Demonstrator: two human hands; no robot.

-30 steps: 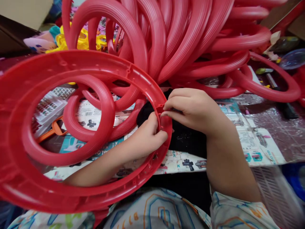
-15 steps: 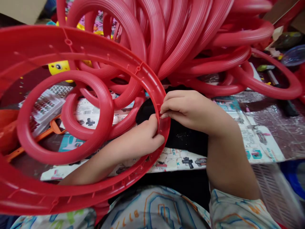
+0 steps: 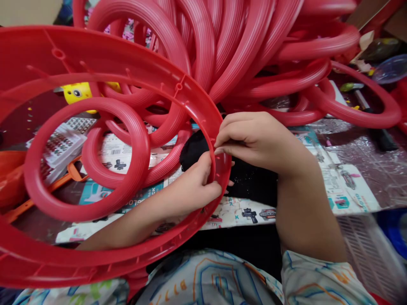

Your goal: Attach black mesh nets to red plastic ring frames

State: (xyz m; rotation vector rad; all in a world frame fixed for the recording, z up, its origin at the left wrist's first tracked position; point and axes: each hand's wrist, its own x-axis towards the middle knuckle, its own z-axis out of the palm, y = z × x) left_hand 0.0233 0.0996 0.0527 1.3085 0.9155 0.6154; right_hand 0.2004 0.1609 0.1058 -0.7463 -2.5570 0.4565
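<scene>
A large red plastic ring (image 3: 104, 59) fills the left half of the view, held up close with its ribbed inner side toward me. My left hand (image 3: 193, 184) reaches through its opening and grips the right rim from inside. My right hand (image 3: 254, 137) pinches the same stretch of rim from outside, fingertips meeting those of the left. Under both hands lies a piece of black cloth (image 3: 244, 180).
A big heap of grooved red rings (image 3: 241, 46) leans across the back. One loose ring (image 3: 133, 140) lies on printed card sheets (image 3: 346, 186). A yellow toy (image 3: 76, 91), an orange piece (image 3: 19, 178), a clear blister pack (image 3: 60, 144) and a grey basket (image 3: 365, 250) are around.
The big ring has tilted up and swung toward me, its far rim rising in view. Both hands stay pinched on the right rim, shifting slightly along it.
</scene>
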